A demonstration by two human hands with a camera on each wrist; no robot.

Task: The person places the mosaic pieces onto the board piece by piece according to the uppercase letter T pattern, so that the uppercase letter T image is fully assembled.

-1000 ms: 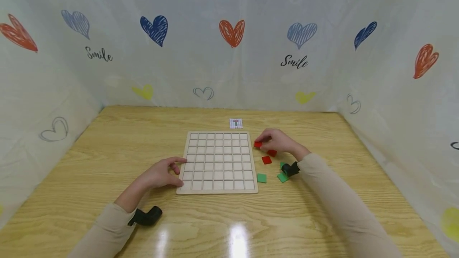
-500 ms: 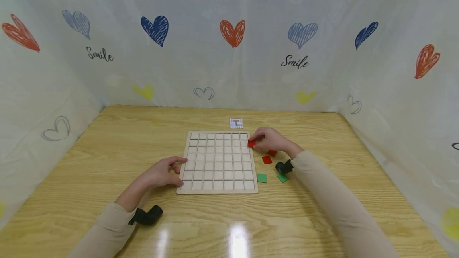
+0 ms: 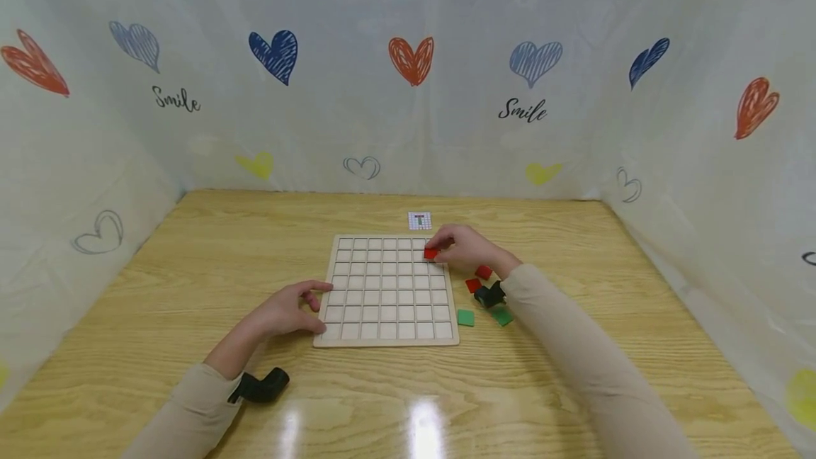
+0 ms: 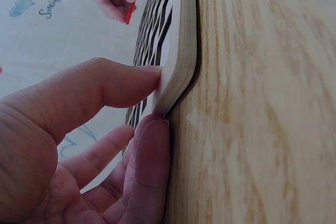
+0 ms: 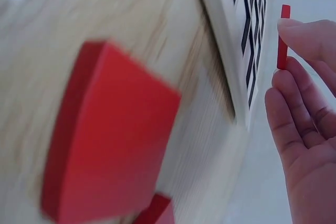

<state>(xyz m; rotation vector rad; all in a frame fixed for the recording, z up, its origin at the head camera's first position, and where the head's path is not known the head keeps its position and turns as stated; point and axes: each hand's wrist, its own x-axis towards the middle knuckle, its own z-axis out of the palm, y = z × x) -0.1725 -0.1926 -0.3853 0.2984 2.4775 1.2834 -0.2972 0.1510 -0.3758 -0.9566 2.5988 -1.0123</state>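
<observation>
A square wooden grid board [image 3: 388,297] lies on the table, its visible cells bare. At its left edge, my left hand [image 3: 283,312] holds the rim: in the left wrist view the thumb [image 4: 128,83] lies on top and a finger meets the side. Over the board's upper right cells, my right hand [image 3: 468,248] pinches a thin red square tile [image 3: 431,253] between thumb and fingers. The right wrist view shows this tile [image 5: 283,38] edge-on, raised above the board. Two more red tiles [image 3: 484,272] lie on the table under the right forearm.
Green tiles [image 3: 466,318] lie right of the board, partly behind the black wrist camera [image 3: 489,295]. A small printed card [image 3: 419,221] with a red and green T pattern sits behind the board. A white curtain with hearts [image 3: 411,61] surrounds the wooden table [image 3: 357,402].
My right hand has carried the red tile leftward from beside the board to over its upper right cells. My left hand has stayed at the board's left edge.
</observation>
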